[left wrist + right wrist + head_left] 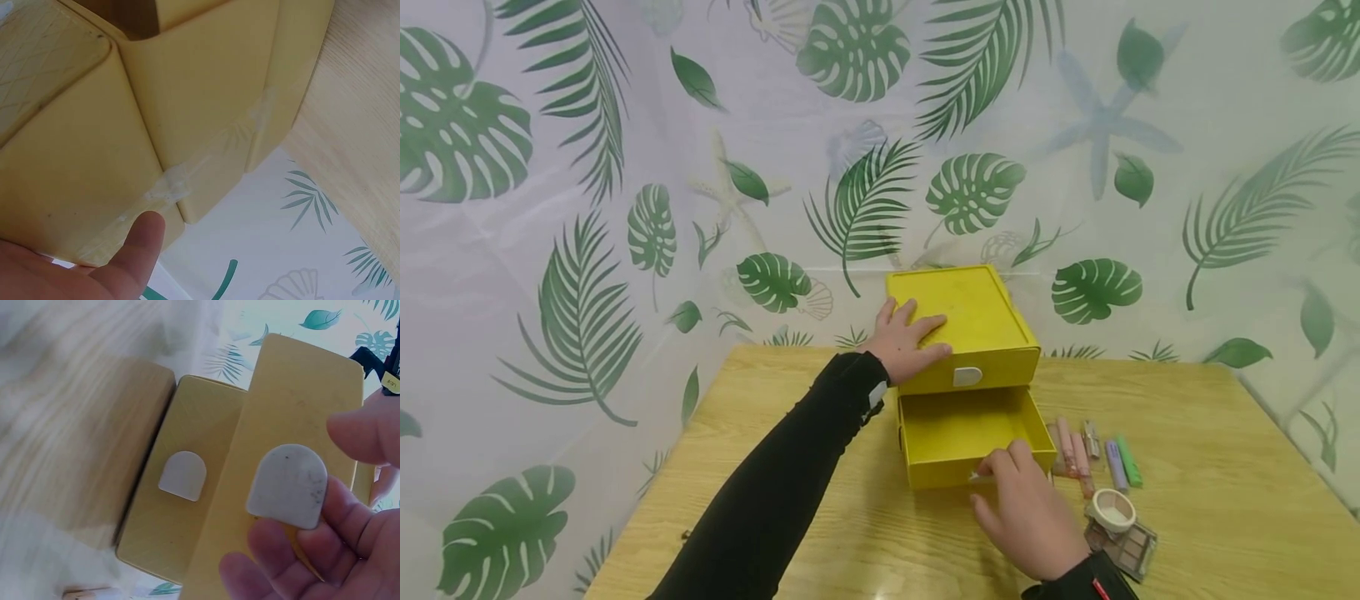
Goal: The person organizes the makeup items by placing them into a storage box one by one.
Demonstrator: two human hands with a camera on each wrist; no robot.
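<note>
A yellow two-drawer box (955, 304) stands on the wooden table with its lower drawer (936, 477) pulled out. Fingers spread, my left hand (910, 342) rests on the box's top near the left edge. In the left wrist view one of its fingers (142, 250) lies against the yellow wall beside clear tape. My right hand (1030, 521) is at the lower drawer's front, fingers curled at the edge of its white tab handle (287, 487); the thumb stands apart from the tab. The upper drawer, with its own white tab (967, 377), is closed.
Right of the box lie pink tubes (1080, 454), a clear tube (1092, 440), a purple tube (1116, 465) and a green tube (1128, 461). Closer in, a round white container (1112, 510) sits against a makeup palette (1131, 552). A leaf-patterned curtain (865, 200) hangs behind the table.
</note>
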